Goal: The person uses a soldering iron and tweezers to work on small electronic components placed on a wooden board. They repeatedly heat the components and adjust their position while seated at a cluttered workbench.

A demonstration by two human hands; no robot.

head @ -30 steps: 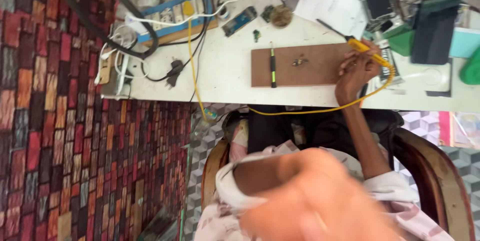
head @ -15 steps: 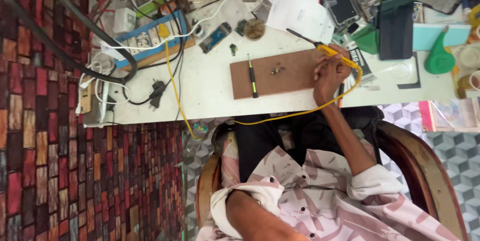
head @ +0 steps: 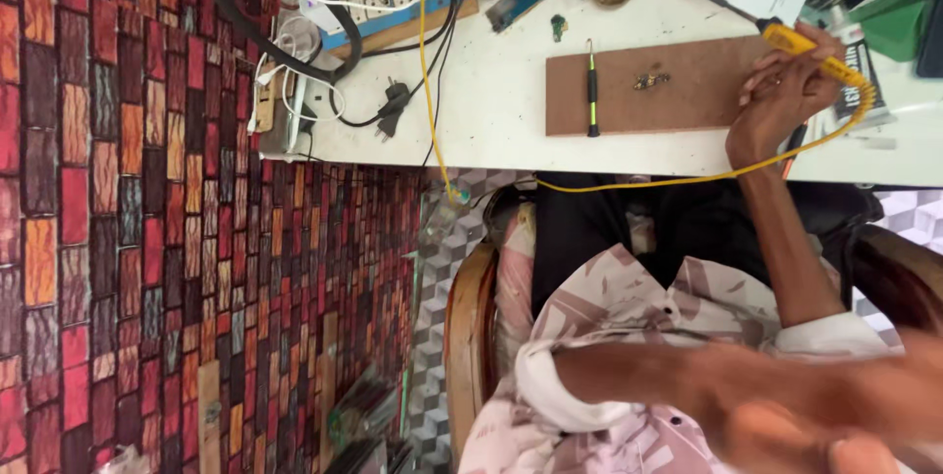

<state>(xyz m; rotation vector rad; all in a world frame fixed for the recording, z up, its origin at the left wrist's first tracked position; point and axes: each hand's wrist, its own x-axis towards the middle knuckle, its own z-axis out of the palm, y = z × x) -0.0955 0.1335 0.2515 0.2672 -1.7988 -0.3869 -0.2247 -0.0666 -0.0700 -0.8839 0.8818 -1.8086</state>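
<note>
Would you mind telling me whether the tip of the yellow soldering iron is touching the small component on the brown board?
Apart. The head view shows the yellow soldering iron, gripped in the right hand, with its dark tip pointing away past the board's far edge, well clear of the small component on the brown board.

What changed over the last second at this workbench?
The blurred left hand, close to the camera, dropped from filling the lower middle of the view towards the bottom right edge. The right hand kept its grip on the yellow soldering iron by the brown board. The green-handled tool and small part on the board stayed put.
</note>
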